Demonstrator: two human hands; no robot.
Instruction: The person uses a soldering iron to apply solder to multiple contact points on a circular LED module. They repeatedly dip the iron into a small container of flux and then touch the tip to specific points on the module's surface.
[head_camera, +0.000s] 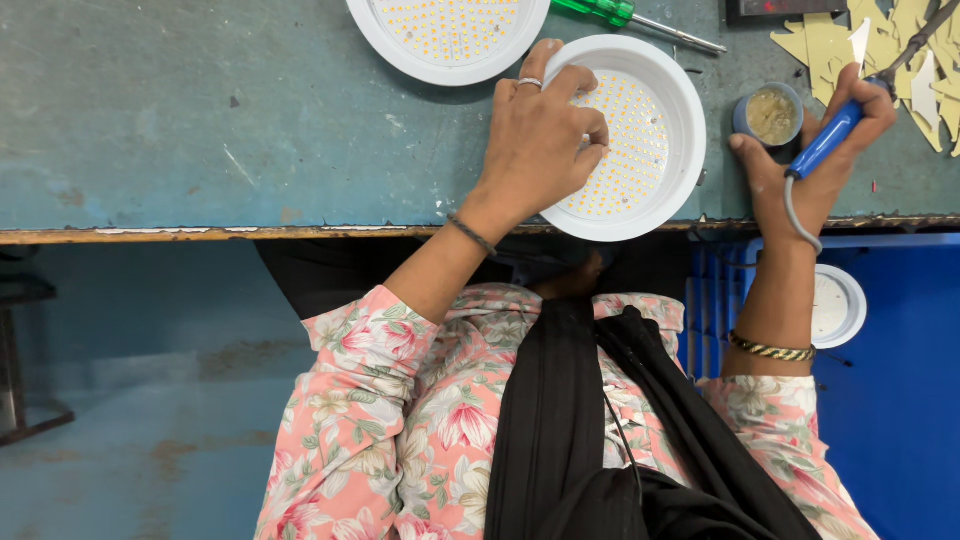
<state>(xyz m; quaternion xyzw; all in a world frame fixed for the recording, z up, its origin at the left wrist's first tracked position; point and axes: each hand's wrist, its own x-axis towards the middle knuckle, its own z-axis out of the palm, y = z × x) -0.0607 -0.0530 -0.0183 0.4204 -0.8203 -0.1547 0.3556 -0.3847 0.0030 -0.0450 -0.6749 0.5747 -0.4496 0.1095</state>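
Blue plastic is what the right hand (812, 150) closes on: the fingers wrap firmly round the handle of a soldering iron (826, 140), whose dark shaft runs up and away from the palm while its grey cord loops down past the wrist. The left hand (540, 140) rests on the round white lamp housing studded with rows of small yellow LED dots (640, 160), fingers curled and pressed down over its left half; whether the fingertips pinch a wire or only steady the board is hard to tell, since they hide the spot.

That lamp housing lies on the worn teal worktop (200, 120), its lower rim jutting just over the table's front edge. Just right of it stands a small round tin of brownish paste (771, 114), touching nothing. Above and left of it lies a second white LED housing (447, 30); above it, a green-handled screwdriver (610, 12). Far right of it lie pale yellow card offcuts (900, 50), with the iron's shaft over them. Below and right sits a blue crate (900, 350) holding a white disc.

Risks, as I judge them: the hot tip could scorch the card scraps or the left fingers crowding the board, and the overhanging housing could slip off if the pressing hand shifts.
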